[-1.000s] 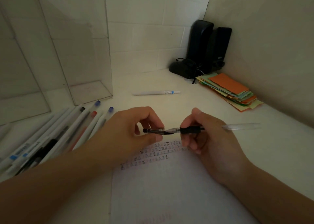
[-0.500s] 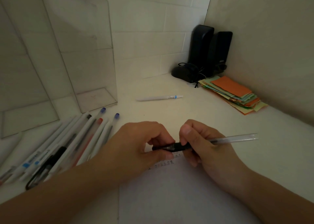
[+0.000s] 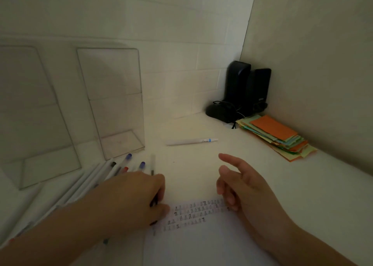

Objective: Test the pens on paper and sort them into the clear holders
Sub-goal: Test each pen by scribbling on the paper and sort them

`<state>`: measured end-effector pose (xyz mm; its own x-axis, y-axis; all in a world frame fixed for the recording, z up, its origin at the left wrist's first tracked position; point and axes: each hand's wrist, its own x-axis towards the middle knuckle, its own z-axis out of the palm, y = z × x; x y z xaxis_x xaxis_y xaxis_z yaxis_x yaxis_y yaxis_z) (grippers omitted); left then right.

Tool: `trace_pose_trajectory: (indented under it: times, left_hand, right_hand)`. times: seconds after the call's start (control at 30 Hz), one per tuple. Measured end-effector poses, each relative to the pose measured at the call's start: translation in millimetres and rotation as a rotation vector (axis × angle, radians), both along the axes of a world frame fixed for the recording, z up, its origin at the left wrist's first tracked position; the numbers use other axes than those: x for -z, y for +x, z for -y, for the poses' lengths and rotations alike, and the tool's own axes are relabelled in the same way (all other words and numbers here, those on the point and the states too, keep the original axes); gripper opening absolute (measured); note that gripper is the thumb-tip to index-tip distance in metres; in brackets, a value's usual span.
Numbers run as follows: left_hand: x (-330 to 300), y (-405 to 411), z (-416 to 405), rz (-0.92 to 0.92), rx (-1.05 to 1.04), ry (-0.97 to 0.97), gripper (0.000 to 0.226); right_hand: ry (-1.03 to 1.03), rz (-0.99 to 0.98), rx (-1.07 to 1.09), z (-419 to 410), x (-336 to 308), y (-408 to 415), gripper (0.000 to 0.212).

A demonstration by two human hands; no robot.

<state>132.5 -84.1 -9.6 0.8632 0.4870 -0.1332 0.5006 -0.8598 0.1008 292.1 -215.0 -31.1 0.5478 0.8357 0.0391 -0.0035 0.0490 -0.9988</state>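
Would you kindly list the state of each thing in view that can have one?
left hand: holds a clear pen with black grip
right hand: open, holding nothing
two clear acrylic holders: upright, no pens inside
lone white pen: lying flat
row of capped pens: lying beside the holders
white paper: scribbled along its top

Bare forearms, seemingly no sleeves, rings.

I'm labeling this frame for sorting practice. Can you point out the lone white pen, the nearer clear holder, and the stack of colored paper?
lone white pen (image 3: 187, 141), head view, middle of its barrel.
nearer clear holder (image 3: 113, 96), head view, its front wall.
stack of colored paper (image 3: 274, 129), head view, the orange top sheet.
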Motion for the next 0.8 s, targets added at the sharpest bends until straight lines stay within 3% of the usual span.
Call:
trace_pose_trajectory:
  times: [0.1,0.3,0.4,0.53,0.7,0.8]
  left_hand:
    - [-6.6,-2.5,-9.0,-0.044,-0.023,-0.019,0.03]
    - [0.4,23.9,-25.0,0.413,0.023,0.019,0.012]
    - [9.9,55.8,-38.7,0.499,0.098,0.093,0.013]
    - [18.5,97.6,-59.7,0.414,0.024,0.198,0.037]
    - [24.9,116.7,-77.9,0.253,0.017,0.367,0.032]
    - [24.9,113.6,-73.2,0.317,0.066,0.322,0.031]
  right_hand:
    - [0.004,0.001,-0.021,0.2,-0.9,-0.7,0.033]
    - [0.019,0.011,-0.026,-1.9,-2.6,0.7,0.018]
    - [0.024,0.022,-0.03,-2.8,-1.6,1.5,0.016]
    - [0.036,0.016,-0.046,-4.7,-0.9,2.9,0.012]
    - [0.04,0.017,-0.068,-3.5,-0.6,4.1,0.016]
    - [0.041,0.028,-0.076,-2.7,-1.6,4.0,0.016]
